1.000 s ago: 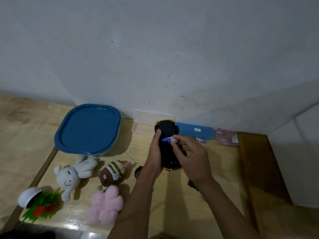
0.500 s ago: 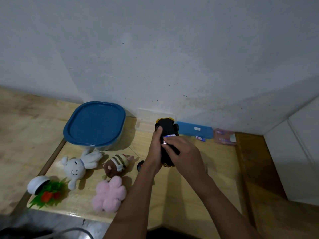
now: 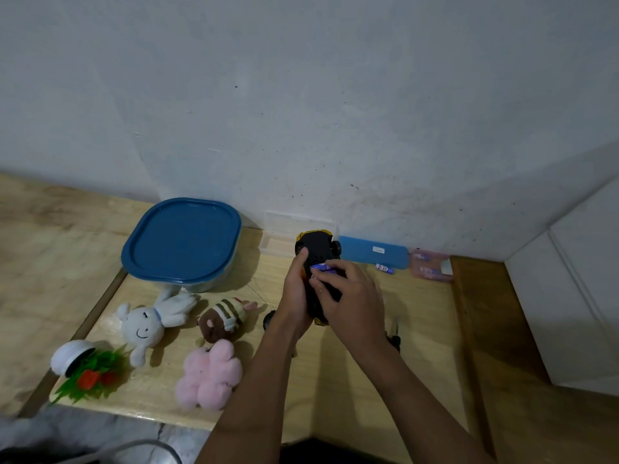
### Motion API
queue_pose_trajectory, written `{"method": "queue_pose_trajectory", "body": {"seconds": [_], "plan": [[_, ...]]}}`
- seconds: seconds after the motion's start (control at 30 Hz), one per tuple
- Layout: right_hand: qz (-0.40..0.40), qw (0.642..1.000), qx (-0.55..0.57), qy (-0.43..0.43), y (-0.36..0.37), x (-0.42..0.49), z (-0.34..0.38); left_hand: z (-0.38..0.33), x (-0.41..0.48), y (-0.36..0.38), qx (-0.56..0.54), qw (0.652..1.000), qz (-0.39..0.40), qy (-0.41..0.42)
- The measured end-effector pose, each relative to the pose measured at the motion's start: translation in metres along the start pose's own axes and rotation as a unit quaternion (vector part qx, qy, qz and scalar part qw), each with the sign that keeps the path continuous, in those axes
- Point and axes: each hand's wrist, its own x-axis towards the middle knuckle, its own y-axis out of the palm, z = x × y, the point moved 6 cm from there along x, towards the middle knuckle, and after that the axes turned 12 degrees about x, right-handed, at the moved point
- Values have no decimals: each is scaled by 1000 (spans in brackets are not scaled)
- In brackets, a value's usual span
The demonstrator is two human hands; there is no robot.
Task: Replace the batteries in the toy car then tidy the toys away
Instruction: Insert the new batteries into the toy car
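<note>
Toy car (image 3: 316, 249) partly hides clear box (image 3: 280, 236); plush toys (image 3: 142, 324) lie left.

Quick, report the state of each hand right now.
Left hand: holds the toy car, underside up.
Right hand: pinches a purple battery at the car's underside.

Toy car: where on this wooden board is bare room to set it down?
The light wooden board is bare at right, between the pink battery pack, the dark screwdriver and its edge. The left is crowded: white plush rabbit, brown striped plush, pink fluffy plush.
</note>
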Motion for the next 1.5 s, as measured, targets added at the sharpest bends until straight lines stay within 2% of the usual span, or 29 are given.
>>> {"method": "queue_pose_trajectory", "body": {"seconds": [0.1, 0.2, 0.3, 0.37, 0.5, 0.67, 0.9, 0.97, 1.03, 1.13, 1.2, 1.27, 1.37, 1.5], "plan": [[-14, 999, 0, 44, -5, 3, -9, 0, -1, 2, 4, 1000, 11, 0], [-3, 982, 102, 157, -2, 1, -24, 2, -2, 7, 17, 1000, 15, 3], [9, 915, 269, 300, 4, -3, -35, 2, -2, 10, 21, 1000, 1, 4], [37, 872, 343, 347, 6, -4, -38, 3, 1, 11, 28, 1000, 8, 2], [73, 856, 379, 343, 6, -2, -40, 3, 2, 13, 61, 998, 8, 1], [66, 832, 419, 359, 8, -4, -50, 3, 8, 18, 95, 995, 11, 17], [74, 833, 402, 373, 7, 0, -81, 25, 31, 18, 102, 994, -3, -43], [38, 852, 366, 373, -3, 8, -111, 26, 40, 18, 62, 996, 3, -59], [7, 901, 239, 362, -17, 17, -153, 22, 48, 19, 25, 997, 15, -68], [89, 943, 18, 321, -21, 31, -201, 18, 56, 20, 22, 996, 21, -79], [156, 944, -100, 273, -16, 45, -213, 17, 59, 22, 24, 996, 19, -85], [185, 945, -174, 207, -7, 58, -221, 17, 61, 21, 21, 995, 16, -92], [172, 953, -213, 129, 2, 70, -228, 19, 66, 19, 13, 995, 19, -100], [156, 946, -267, 91, 9, 77, -234, 19, 68, 16, 13, 994, 17, -104]]}}
